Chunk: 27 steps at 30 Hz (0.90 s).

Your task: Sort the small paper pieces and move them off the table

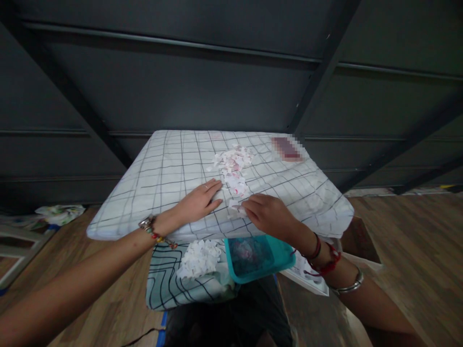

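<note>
On the checked white cloth (181, 164) of the table lies a loose pile of small white pieces (235, 159), thin like paper scraps, some marked pink. A strip of the same pieces runs from the pile toward me. My left hand (198, 200) rests flat beside this strip, fingers stretched out and holding nothing. My right hand (269, 214) is closed, its thumb and fingertips pinched at a white piece (237, 208) at the near end of the strip. Below the table edge, a teal plastic tub (235, 277) holds something pale and pinkish that I cannot make out.
A second heap of white pieces (200, 259) lies on a green patterned cloth (162, 284) at my lap. A blurred reddish rectangle (287, 148) lies at the table's back right. Below right are a white box (307, 279) and a brown carton (358, 243). A dark panelled wall (181, 86) stands behind.
</note>
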Each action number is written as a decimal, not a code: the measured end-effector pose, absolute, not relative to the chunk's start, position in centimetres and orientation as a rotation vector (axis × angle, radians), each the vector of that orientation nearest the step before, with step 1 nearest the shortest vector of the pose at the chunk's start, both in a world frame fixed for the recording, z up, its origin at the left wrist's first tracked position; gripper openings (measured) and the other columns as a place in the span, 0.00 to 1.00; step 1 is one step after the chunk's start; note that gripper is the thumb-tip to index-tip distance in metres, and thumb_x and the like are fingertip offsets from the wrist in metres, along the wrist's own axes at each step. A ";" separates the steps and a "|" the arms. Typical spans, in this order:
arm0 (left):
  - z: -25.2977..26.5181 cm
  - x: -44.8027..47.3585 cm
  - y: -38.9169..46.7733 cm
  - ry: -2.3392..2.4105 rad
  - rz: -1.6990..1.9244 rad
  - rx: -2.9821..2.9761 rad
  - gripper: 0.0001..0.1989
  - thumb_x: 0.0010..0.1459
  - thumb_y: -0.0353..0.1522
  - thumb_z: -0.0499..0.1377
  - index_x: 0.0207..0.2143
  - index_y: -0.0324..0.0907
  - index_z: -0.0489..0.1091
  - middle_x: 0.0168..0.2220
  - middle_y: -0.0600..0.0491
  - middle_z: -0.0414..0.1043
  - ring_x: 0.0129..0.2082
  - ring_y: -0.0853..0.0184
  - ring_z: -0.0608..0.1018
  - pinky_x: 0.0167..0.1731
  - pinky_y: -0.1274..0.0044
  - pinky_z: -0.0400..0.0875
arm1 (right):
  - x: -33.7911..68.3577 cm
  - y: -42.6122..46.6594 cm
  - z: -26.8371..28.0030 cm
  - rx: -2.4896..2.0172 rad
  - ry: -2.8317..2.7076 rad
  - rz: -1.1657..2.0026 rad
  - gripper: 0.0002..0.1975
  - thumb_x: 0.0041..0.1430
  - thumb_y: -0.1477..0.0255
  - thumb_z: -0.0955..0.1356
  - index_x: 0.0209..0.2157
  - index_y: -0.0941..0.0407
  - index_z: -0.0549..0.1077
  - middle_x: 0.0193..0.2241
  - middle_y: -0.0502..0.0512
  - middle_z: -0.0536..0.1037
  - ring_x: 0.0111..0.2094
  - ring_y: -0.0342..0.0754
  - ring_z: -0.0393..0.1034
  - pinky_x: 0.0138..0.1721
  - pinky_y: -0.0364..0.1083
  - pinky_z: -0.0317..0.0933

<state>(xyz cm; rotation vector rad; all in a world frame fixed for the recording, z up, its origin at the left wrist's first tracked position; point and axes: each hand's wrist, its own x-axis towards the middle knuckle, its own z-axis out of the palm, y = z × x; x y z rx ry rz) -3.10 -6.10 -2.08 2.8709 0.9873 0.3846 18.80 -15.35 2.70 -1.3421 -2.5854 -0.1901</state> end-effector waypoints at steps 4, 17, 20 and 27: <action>-2.1 -3.1 -6.1 0.996 0.388 2.871 0.26 0.62 0.41 0.44 0.58 0.34 0.50 0.59 0.43 0.53 0.60 0.61 0.55 0.57 0.69 0.52 | 18.8 -13.9 3.1 -1.423 -2.570 -0.355 0.11 0.59 0.77 0.58 0.30 0.59 0.70 0.27 0.54 0.71 0.30 0.44 0.62 0.30 0.43 0.50; -2.2 -3.1 -6.1 0.990 0.403 2.883 0.27 0.62 0.41 0.45 0.58 0.31 0.51 0.58 0.40 0.54 0.59 0.61 0.55 0.57 0.70 0.51 | 19.1 -16.9 2.2 -1.223 -2.607 -0.374 0.10 0.60 0.78 0.59 0.35 0.59 0.71 0.26 0.53 0.70 0.29 0.44 0.61 0.31 0.44 0.53; -2.1 -3.1 -6.1 0.988 0.392 2.884 0.27 0.62 0.41 0.44 0.58 0.32 0.51 0.59 0.41 0.54 0.59 0.61 0.55 0.57 0.70 0.51 | 19.1 -17.4 1.9 -1.161 -2.598 -0.433 0.10 0.60 0.79 0.59 0.35 0.59 0.71 0.26 0.53 0.70 0.29 0.44 0.61 0.31 0.44 0.54; -2.1 -3.1 -6.1 1.002 0.392 2.879 0.26 0.63 0.41 0.43 0.58 0.33 0.51 0.59 0.42 0.54 0.59 0.61 0.55 0.57 0.70 0.51 | 18.8 -16.1 1.6 -1.278 -2.545 -0.427 0.08 0.59 0.78 0.61 0.37 0.59 0.70 0.27 0.53 0.70 0.29 0.44 0.61 0.32 0.44 0.54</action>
